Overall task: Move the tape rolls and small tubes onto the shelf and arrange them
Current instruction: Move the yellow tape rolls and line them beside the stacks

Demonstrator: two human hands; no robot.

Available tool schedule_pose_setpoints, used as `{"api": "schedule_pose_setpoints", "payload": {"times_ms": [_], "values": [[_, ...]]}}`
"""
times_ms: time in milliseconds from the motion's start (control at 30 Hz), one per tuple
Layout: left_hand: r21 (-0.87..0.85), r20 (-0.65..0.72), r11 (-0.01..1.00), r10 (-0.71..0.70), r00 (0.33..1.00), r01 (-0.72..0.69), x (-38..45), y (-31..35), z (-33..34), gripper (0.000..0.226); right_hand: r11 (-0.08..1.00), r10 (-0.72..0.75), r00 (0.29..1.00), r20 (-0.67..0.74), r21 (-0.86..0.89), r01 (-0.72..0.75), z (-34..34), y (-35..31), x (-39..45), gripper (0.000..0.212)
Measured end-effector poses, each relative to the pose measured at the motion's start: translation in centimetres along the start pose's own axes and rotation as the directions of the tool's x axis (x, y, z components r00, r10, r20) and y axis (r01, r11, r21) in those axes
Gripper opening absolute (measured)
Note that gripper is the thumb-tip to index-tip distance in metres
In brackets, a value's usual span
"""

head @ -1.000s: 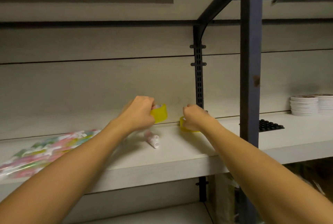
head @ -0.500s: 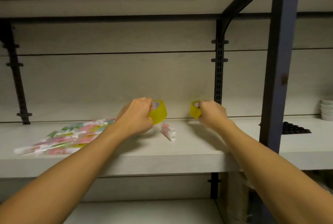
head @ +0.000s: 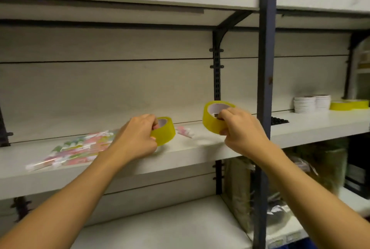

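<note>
My left hand (head: 138, 136) grips a yellow tape roll (head: 164, 130) just above the front of the white shelf board (head: 180, 152), fingers hooked in its core. My right hand (head: 240, 130) holds a second yellow tape roll (head: 210, 117) lifted above the shelf, fingers inside the core and thumb underneath. Small pink-and-white tubes (head: 185, 131) lie on the shelf between the two rolls.
A clear bag of coloured items (head: 80, 148) lies on the shelf's left. A dark upright post (head: 266, 88) divides the bays. Beyond it sit a black dotted sheet (head: 279, 121), white tape stacks (head: 312, 103) and yellow rolls (head: 348, 105).
My right hand has lifted its roll higher and nearer the post. My left hand with its roll has drawn back toward the shelf's front edge. The view has shifted right.
</note>
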State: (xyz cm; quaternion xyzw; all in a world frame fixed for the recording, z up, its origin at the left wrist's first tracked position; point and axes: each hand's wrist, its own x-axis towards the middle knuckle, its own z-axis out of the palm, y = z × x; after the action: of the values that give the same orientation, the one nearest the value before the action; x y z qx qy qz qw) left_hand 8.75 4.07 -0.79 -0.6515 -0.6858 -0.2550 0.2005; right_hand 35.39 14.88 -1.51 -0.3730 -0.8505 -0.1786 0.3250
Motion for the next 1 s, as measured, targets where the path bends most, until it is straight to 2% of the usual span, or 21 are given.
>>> {"api": "schedule_pose_setpoints", "payload": {"times_ms": [200,367,533,733,1000], "values": [[-0.142,-0.004,0.981,0.132,0.991,-0.131,-2.9,5.3,0.0,0.028,0.996,0.067,0.997,-0.028,-0.062,-0.068,-4.1,-1.3,-7.2,0.049],[-0.228,0.036,0.949,0.234,0.972,-0.22,-3.4,11.0,0.0,0.026,0.966,0.174,0.981,-0.084,-0.181,-0.186,-8.5,1.1,-11.2,0.05],[-0.297,0.043,0.903,0.337,0.941,-0.31,-3.1,16.8,1.0,0.029,0.924,0.263,0.957,-0.121,-0.252,-0.286,-11.5,5.5,-14.7,0.046],[-0.362,0.053,0.822,0.489,0.871,-0.44,-1.4,25.8,4.3,0.03,0.884,0.319,0.936,-0.146,-0.312,-0.35,-13.0,12.0,-18.5,0.047],[-0.358,0.055,0.804,0.525,0.849,-0.474,4.1,37.1,9.6,0.033,0.811,0.415,0.896,-0.158,-0.382,-0.443,-14.9,24.0,-22.4,0.045]]}}
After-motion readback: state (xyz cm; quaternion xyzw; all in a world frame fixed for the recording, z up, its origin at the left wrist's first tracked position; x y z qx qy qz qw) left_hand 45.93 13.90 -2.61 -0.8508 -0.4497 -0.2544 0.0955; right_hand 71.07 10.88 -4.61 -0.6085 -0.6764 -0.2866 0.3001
